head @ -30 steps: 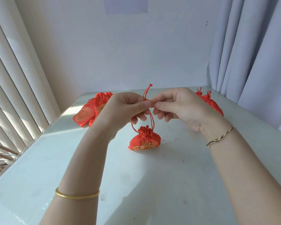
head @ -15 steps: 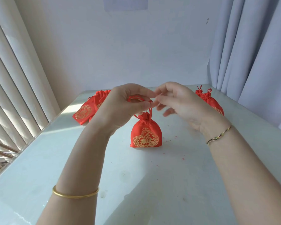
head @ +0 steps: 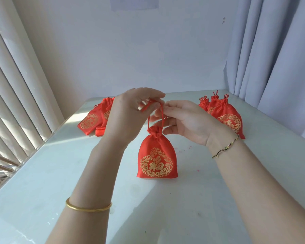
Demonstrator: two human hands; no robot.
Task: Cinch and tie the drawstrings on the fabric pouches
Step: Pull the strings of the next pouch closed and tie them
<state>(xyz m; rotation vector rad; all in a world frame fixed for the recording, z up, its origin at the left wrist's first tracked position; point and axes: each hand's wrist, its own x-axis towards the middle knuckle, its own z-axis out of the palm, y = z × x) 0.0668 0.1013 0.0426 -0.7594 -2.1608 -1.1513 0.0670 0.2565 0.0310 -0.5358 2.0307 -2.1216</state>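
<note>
Centre of pale worktop (head: 60, 164): one red fabric pouch (head: 157, 155), upright, mouth gathered tight, base at the worktop surface; cannot tell whether it rests there or hangs just clear. Front carries a gold print, the character 福 inside a ring of ornament; no other writing legible. Two strands of red drawstring (head: 163, 118) rise from the gathered neck to the hands above. Left hand (head: 130, 113): back toward camera, fingers curled, thumb and forefinger pinching a loop of the drawstring. Right hand (head: 187, 122): palm toward camera, thumb tip at the cord, lower fingers loosely extended behind the strands; forefinger tip hidden behind the left hand, so cannot tell whether this hand pinches the cord or only touches it. Gold bangle (head: 88, 207) on left wrist, braided cord bracelet (head: 225, 148) on right wrist. Far left of worktop: heap of flat red pouches (head: 90, 122), same gold ring print, partly hidden by the left hand. Far right: cluster of cinched pouches (head: 225, 117) with knotted cords on top. Vertical blinds (head: 16, 94) at left, grey curtain (head: 280, 67) at right, plain wall behind.
</note>
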